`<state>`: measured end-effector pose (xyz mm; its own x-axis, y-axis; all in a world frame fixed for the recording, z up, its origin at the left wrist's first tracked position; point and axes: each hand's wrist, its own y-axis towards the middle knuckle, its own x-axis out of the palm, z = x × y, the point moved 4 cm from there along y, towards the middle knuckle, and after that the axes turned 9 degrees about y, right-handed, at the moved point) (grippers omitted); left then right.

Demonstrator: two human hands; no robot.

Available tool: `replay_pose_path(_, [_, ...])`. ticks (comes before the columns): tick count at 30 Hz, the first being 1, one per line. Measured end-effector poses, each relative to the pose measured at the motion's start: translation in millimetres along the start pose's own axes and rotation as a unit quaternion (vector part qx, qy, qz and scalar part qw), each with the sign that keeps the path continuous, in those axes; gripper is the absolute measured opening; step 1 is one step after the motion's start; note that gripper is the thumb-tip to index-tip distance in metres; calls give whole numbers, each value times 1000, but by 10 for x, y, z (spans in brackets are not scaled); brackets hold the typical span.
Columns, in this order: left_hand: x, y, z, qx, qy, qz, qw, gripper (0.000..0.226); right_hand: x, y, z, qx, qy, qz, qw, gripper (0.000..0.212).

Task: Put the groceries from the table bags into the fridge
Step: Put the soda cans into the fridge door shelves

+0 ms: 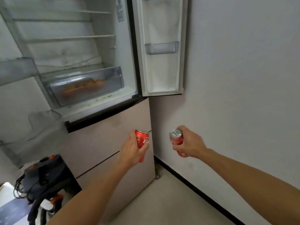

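A red can [142, 140] is gripped in the left hand [131, 151], and a second red can [177, 140] is gripped in the right hand [188, 143]; both are held out below the open fridge [73, 54]. Orange fruit [84, 86] is seen blurred inside the clear drawer [90, 73].

Upper left: fridge [65, 46], drawer [84, 85] low inside; door [162, 75] right of it. Below centre: left can [142, 138] in left hand [131, 150], right can [177, 137] in right hand [190, 144]. Lower left: bag [43, 176].
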<state>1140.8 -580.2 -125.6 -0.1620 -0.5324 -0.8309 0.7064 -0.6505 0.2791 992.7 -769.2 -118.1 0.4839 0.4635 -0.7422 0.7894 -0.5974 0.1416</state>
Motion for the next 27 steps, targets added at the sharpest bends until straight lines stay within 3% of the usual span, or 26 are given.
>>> replay_pose_path(6, [33,1329,207,1,-20,37,999,67,-342,1274,-24,-35,14,18,999,74])
replay_pose_path(13, [-502,2589,531,34,-91,115,989,71,-988,2319,-655,-121,52,93,987,70])
replay_pose_path(20, [-1389,3811,978,147,-209,215,943,54,-1886,3193,-1512,-219,182,205,936,63])
replay_pose_path(24, [-1692,4312,1278,208,-280,202,915,50,-2385,3637,-1750,-233,213,292,903,62])
replay_pose_path(27, [-1718,4574,1440,232,-302,172,909,50,-2622,3965,-1756,-209,177,301,913,53])
